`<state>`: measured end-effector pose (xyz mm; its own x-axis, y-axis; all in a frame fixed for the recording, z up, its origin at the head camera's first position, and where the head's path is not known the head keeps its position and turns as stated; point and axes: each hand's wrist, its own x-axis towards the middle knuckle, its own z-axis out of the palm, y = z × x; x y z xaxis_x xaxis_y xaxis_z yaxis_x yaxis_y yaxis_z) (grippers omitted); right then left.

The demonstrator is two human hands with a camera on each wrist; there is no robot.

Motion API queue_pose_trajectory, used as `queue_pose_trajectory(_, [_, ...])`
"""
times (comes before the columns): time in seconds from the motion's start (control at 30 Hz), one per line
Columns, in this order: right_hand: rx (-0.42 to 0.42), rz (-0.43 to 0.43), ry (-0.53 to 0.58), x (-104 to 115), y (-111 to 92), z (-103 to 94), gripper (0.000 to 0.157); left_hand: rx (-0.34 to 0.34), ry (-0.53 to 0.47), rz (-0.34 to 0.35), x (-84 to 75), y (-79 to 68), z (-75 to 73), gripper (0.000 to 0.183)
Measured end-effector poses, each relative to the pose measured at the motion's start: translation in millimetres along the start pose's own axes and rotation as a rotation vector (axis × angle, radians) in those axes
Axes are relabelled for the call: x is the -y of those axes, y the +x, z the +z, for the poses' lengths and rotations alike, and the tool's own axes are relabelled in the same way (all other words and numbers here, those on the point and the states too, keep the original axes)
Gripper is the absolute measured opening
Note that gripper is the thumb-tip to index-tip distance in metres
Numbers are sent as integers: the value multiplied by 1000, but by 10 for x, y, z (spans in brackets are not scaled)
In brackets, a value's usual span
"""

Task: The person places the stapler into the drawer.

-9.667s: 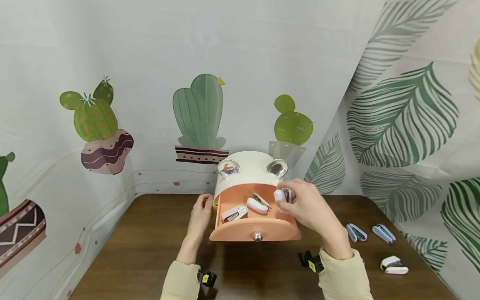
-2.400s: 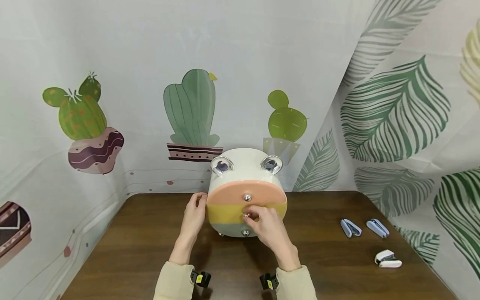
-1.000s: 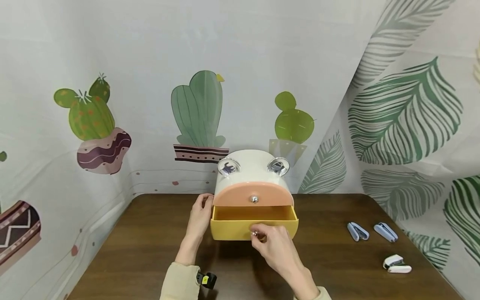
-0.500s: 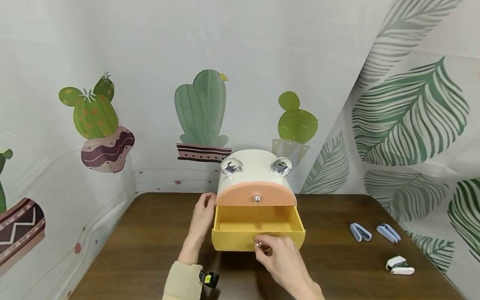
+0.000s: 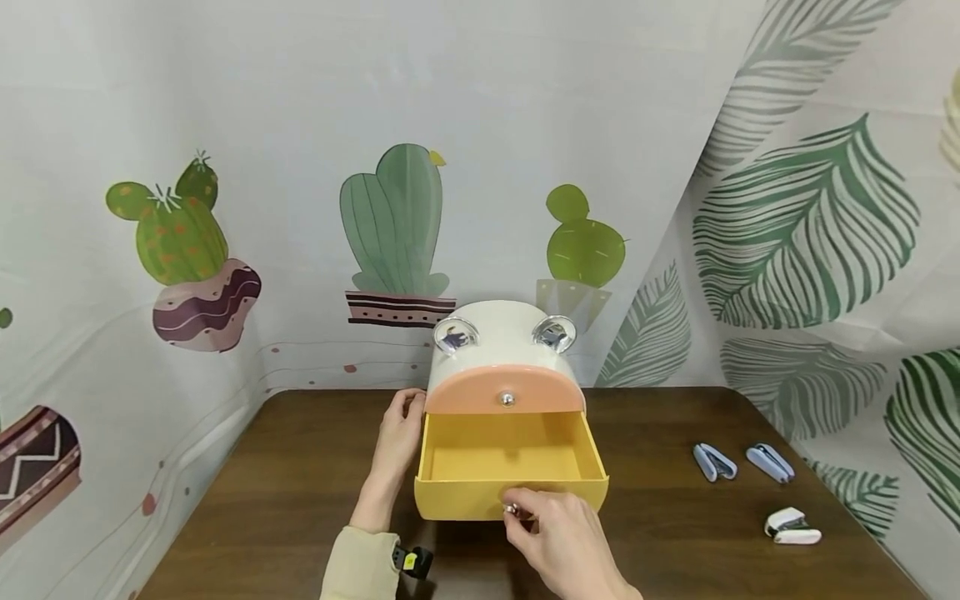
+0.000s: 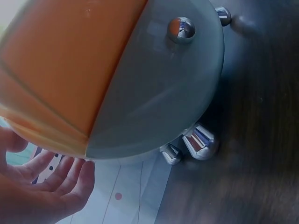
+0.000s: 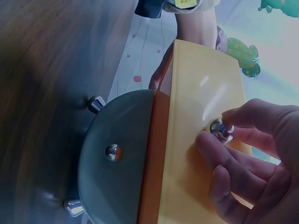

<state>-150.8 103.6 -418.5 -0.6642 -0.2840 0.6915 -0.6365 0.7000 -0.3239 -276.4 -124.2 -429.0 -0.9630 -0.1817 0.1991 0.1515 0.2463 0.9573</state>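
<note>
A white desktop drawer cabinet (image 5: 495, 333) with round mirrored eyes stands at the middle back of the table. Its yellow drawer (image 5: 450, 498) is pulled well out, and the inside is bare. My right hand (image 5: 566, 537) pinches the silver drawer knob (image 7: 219, 129) between thumb and fingers. Against the cabinet's left side rests my left hand (image 5: 399, 429), its fingers (image 6: 70, 179) loosely bent at the wall. Above, the orange drawer (image 5: 480, 390) is closed. The grey-green bottom drawer (image 7: 114, 182) is closed too; in the head view the yellow one hides it.
To the right on the brown wooden table (image 5: 300, 500) lie two blue staplers (image 5: 714, 462) and a white stapler (image 5: 792, 527). Short silver feet (image 6: 201, 141) hold the cabinet off the table. A patterned cloth (image 5: 300, 208) hangs close behind.
Earlier the orange drawer stood out with staplers in it, my right hand holding a white one there. It was then closed, and my right hand has drawn the yellow drawer toward me.
</note>
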Motion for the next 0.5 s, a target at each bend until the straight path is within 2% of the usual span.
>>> queue_pose_trajectory(0.17, [4, -34, -52, 6, -13, -9, 26, 4, 14, 0, 4, -5, 4, 33])
queue_pose_trajectory(0.23, [35, -31, -60, 6, -14, -32, 24, 6, 17, -2, 6, -8, 4, 33])
queue_pose_trajectory(0.5, [321, 37, -30, 39, 58, -304, 13, -2, 9, 9, -7, -6, -3, 34])
